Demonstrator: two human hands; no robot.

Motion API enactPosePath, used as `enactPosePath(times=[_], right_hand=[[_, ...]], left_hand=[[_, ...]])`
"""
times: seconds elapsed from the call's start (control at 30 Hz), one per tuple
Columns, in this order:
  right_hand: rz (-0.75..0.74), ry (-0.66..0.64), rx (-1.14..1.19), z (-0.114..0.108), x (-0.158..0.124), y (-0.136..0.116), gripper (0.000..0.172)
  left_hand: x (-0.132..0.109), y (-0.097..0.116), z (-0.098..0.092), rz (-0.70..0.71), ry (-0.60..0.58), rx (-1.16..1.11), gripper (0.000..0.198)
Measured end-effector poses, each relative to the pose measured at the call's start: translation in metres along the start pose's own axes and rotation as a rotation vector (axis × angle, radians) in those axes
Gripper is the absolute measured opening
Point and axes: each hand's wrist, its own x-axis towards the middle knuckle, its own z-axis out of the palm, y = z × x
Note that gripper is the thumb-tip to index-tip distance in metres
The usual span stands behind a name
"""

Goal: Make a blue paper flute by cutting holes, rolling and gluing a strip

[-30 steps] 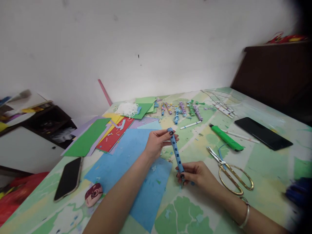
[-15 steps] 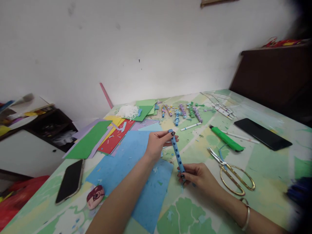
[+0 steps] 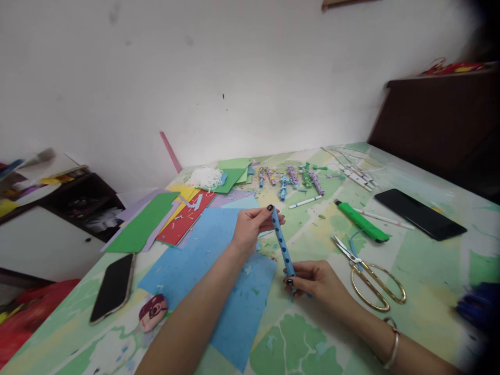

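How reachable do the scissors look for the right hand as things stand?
Likely yes: the scissors lie near the right hand with nothing between, though it would first have to release the blue tube.

Soft, rather muted indoor light spreads evenly across the scene. The wall (image 3: 281, 83) is palest just above the desk (image 3: 433, 276) and greys towards the upper left. A weak, diffuse shadow lies under the right hand (image 3: 314, 278). The blue dotted tube (image 3: 280, 242) reads fairly clearly; the blue object (image 3: 478, 307) at the right is smeared, darkness swallows that edge, and the left-hand cabinet (image 3: 47, 242) looks stretched and soft.
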Motion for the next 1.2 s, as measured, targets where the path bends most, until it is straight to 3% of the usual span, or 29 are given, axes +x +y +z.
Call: enactPosePath(times=[0.2,0.33,0.63,0.93,1.2], right_hand=[[0.016,0.022,0.032,0.0025,-0.0013,-0.0042,0.023],[0.011,0.038,0.030,0.0034,-0.0018,-0.0046,0.021],[-0.001,0.060,0.022,0.0048,-0.0022,-0.0030,0.023],[-0.007,0.054,0.002,0.0027,-0.0019,-0.0032,0.024],[-0.021,0.033,0.018,0.0024,-0.0017,-0.0021,0.025]], left_hand=[[-0.0030,0.0017,0.0050,0.091,0.024,0.084,0.037],[-0.0040,0.0033,0.0061,0.069,-0.025,0.097,0.033],[-0.0037,0.0007,0.0063,0.064,0.035,0.110,0.030],[-0.0037,0.0010,0.0044,-0.099,-0.110,0.089,0.032],[-0.0050,0.0017,0.0062,-0.094,-0.051,0.096,0.031]])
